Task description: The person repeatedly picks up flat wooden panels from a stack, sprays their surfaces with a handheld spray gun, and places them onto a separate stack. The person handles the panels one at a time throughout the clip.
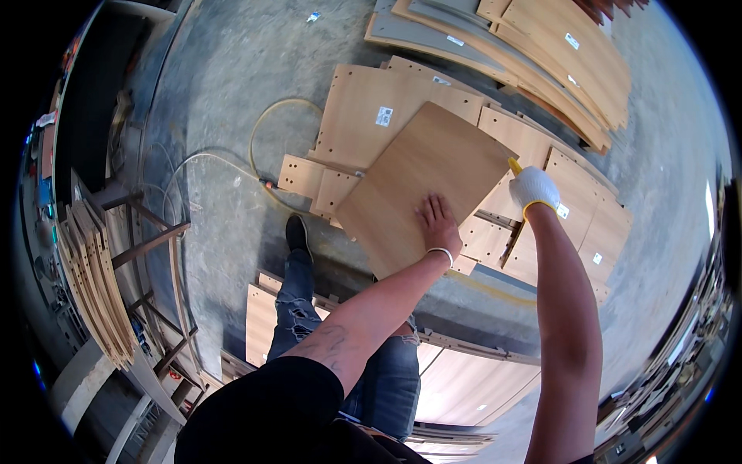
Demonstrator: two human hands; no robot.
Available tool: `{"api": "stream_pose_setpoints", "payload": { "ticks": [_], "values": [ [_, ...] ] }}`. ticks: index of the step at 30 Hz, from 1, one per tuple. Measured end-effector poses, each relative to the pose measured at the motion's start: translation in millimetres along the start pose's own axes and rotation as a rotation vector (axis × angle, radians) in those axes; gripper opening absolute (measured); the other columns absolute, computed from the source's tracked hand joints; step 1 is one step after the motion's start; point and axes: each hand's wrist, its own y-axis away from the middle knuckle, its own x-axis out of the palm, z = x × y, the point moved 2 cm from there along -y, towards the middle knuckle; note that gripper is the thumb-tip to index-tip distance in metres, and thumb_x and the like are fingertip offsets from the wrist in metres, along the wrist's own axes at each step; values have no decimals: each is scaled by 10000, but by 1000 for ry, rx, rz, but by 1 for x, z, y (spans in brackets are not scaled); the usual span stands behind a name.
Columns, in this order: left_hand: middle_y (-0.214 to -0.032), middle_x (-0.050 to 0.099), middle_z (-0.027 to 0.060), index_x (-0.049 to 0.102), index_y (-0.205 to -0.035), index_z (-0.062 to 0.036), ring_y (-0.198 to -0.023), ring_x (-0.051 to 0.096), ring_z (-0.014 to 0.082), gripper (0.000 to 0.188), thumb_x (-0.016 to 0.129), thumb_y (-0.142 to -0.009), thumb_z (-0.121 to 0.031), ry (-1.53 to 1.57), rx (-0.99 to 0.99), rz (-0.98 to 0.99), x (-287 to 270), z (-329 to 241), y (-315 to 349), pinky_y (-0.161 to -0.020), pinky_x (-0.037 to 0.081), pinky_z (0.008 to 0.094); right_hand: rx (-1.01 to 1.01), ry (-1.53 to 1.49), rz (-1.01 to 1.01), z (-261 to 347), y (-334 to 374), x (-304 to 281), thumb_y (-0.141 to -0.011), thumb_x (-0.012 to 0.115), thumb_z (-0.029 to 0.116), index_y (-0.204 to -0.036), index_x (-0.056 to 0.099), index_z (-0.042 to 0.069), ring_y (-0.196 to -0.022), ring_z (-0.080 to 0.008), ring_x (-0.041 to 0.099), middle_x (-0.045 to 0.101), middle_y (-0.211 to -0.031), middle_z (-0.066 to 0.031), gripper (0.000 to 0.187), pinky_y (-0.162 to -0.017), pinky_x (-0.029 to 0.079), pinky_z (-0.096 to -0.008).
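My bare left hand (440,224), with a white band at the wrist, lies flat with fingers stretched on a plain wood-coloured panel (425,162). That panel rests at a slant across other boards. In a white knit glove with a yellow cuff, my right hand (535,188) is closed on a slim yellow tool (515,165). The tool's tip is at the panel's right corner; its exact kind is too small to make out. Under and around the panel lie drilled wooden boards (352,100), some with white labels.
More curved-looking boards (572,69) are stacked at the far right. A thin yellowish hose (251,143) loops over the concrete floor (224,85) on the left. Metal frames (151,240) and upright wood strips (93,286) stand at the left. Further boards (471,383) lie beside my legs.
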Motion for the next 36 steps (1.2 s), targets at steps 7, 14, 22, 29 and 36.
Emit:
{"api": "stream_pose_setpoints", "payload": {
  "ticks": [7,14,22,29,36],
  "values": [
    [-1563,231,227,238,-1477,62,-1471,173,367,741,539,-803,-6,28,-26,43,-7,5,2,-1187,107,560,-123,106,195,2,22,2,-849,577,215,-995,728,28,-939,-380,688,703,-993,-222,282,-809,550,-436],
    [-1548,255,241,279,-1460,65,-1459,197,394,648,498,-870,-87,-39,31,-56,14,16,2,-1195,142,528,-498,273,481,51,114,-20,-781,650,234,-971,729,24,-874,-345,705,714,-950,-195,294,-763,560,-414],
    [-1561,243,245,232,-1486,69,-1465,197,385,612,385,-938,-156,-121,177,-18,10,14,-3,-1215,117,493,-572,476,417,92,95,-12,-839,618,231,-1008,739,67,-913,-343,706,721,-994,-167,265,-770,558,-416],
    [-1573,203,249,229,-1512,-2,-1472,158,401,745,531,-833,-61,-37,50,40,-2,25,6,-1157,162,609,-348,433,447,26,79,-39,-809,630,214,-994,732,22,-925,-349,699,714,-983,-192,285,-791,554,-424],
    [-1507,325,260,321,-1466,-17,-1422,270,415,747,629,-790,-103,-16,11,57,-39,43,7,-1144,221,570,-92,-11,212,-41,97,6,-844,620,289,-939,719,105,-828,-374,679,699,-889,-190,229,-748,545,-464]
  ]
}}
